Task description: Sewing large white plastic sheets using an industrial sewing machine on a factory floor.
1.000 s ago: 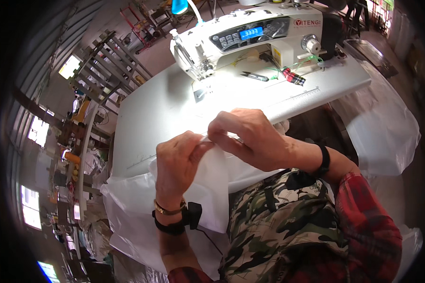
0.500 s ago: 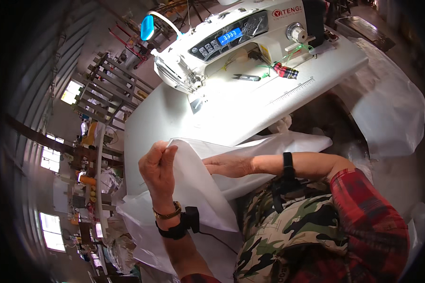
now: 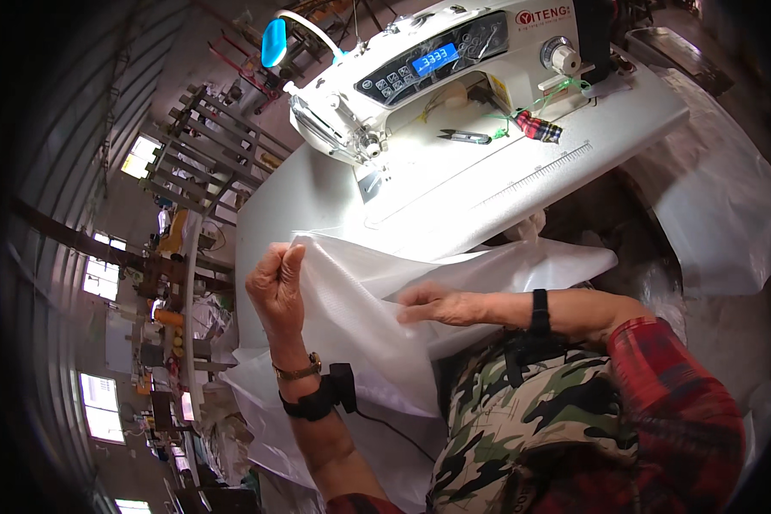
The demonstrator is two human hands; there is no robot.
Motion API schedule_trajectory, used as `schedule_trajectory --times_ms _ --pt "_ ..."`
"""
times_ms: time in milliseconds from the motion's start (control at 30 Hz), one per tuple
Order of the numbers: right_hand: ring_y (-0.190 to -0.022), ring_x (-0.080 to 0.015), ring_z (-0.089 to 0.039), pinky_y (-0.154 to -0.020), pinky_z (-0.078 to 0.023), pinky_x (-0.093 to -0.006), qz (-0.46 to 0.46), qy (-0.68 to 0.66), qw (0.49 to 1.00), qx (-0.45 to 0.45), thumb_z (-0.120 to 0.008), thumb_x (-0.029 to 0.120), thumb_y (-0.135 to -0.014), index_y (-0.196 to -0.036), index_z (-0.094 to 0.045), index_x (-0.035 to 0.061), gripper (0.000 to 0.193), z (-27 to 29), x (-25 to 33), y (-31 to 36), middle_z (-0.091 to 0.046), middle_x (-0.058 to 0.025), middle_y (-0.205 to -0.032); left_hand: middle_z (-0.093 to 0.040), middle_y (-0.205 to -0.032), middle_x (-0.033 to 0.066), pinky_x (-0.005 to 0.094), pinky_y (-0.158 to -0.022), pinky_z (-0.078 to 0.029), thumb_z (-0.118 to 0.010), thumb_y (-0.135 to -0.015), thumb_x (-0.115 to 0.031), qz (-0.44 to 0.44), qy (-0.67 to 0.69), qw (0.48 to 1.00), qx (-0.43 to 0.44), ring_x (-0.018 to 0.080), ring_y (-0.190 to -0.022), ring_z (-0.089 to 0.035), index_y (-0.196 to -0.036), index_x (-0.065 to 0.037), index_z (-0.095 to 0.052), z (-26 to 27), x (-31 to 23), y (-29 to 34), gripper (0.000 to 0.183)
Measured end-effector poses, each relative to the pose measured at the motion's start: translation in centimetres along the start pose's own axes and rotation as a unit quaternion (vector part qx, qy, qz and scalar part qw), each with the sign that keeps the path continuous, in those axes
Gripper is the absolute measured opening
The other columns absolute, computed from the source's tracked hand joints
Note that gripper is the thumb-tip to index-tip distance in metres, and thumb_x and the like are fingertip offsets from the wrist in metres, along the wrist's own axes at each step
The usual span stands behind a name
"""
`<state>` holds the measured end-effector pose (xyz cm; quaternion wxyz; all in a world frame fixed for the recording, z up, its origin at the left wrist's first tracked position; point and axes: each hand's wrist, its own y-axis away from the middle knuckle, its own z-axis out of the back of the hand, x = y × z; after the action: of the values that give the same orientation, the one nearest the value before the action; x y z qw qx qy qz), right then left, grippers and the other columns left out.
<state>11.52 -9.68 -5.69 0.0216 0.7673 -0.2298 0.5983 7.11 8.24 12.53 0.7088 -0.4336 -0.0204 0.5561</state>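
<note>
A thin white woven plastic sheet (image 3: 343,300) hangs in folds over the near edge of the sewing table and down in front of my body. My left hand (image 3: 276,287) pinches its upper corner between thumb and fingers, raised just above the tabletop. My right hand (image 3: 441,306) is over the middle of the sheet, palm side down, its fingers smeared by motion; whether they grip any of it I cannot make out. Beyond both hands, a white sewing machine (image 3: 454,64) stands on the table, its needle area (image 3: 373,163) brightly lit.
On the white tabletop (image 3: 291,197) lie thread snips (image 3: 464,136) and a plaid cloth scrap (image 3: 537,128) beside green thread. A blue-ended lamp (image 3: 273,43) bends over the machine. Translucent plastic sheeting (image 3: 720,188) hangs at the right. A wooden rack (image 3: 210,154) stands to the left.
My left hand has moved slightly left and up with the sheet's corner. My right hand has come out from behind the sheet's fold and shifted right. The machine appears further right in the view.
</note>
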Motion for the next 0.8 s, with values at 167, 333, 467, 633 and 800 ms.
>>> schedule_trajectory --times_ms 167,333,467,633,800 --pt "-0.062 -0.0061 -0.045 -0.054 -0.038 -0.0253 0.029 0.083 0.993 -0.082 -0.07 0.026 -0.091 -0.083 -0.055 0.0026 0.028 -0.9 4.5 4.2 -0.046 0.003 -0.066 -0.036 -0.064 -0.0037 0.0236 -0.052 -0.025 -0.065 -0.095 -0.017 -0.015 0.001 0.998 -0.057 0.0056 -0.062 -0.032 -0.075 0.001 -0.052 -0.3 1.8 0.7 0.03" --pt "-0.063 -0.0063 -0.047 -0.056 -0.041 -0.0253 0.04 0.131 0.988 -0.075 -0.068 0.03 -0.091 -0.084 -0.055 0.0012 0.033 -1.6 6.6 4.6 -0.046 0.0018 -0.066 -0.037 -0.065 -0.0024 0.0227 -0.052 -0.026 -0.066 -0.093 -0.012 -0.034 -0.005 0.995 -0.091 0.0057 -0.062 -0.032 -0.075 0.001 -0.05 -0.6 1.3 0.8 0.027" --pt "-0.062 -0.0079 -0.047 -0.055 -0.04 -0.0271 0.074 0.218 0.968 -0.102 -0.067 0.03 -0.091 -0.083 -0.055 -0.0002 0.033 -2.2 7.5 3.0 -0.045 0.0 -0.065 -0.036 -0.064 -0.0027 0.0227 -0.052 -0.026 -0.067 -0.092 -0.011 -0.032 -0.031 0.996 -0.083 0.0057 -0.061 -0.032 -0.074 0.001 -0.05 -0.7 -0.1 0.8 0.028" --pt "-0.059 -0.0124 -0.047 -0.054 -0.039 -0.0306 0.081 0.001 0.989 -0.12 -0.068 0.024 -0.089 -0.08 -0.052 -0.0006 0.03 -3.6 6.4 1.6 -0.043 -0.0052 -0.062 -0.034 -0.062 -0.0018 0.0238 -0.05 -0.025 -0.066 -0.092 -0.01 -0.037 -0.01 0.995 -0.088 0.0066 -0.058 -0.03 -0.073 0.0 -0.049 -0.6 -0.7 1.3 0.028" --pt "-0.063 -0.0203 -0.057 -0.058 -0.048 -0.0301 0.208 0.314 0.9 -0.221 -0.069 0.004 -0.085 -0.093 -0.058 0.0009 0.014 -4.5 8.0 4.0 -0.057 -0.0097 -0.077 -0.033 -0.061 -0.0027 0.0246 -0.049 -0.023 -0.065 -0.093 -0.012 -0.058 -0.043 0.992 -0.104 0.0065 -0.057 -0.029 -0.071 -0.001 -0.048 -0.9 -0.2 1.5 0.03"
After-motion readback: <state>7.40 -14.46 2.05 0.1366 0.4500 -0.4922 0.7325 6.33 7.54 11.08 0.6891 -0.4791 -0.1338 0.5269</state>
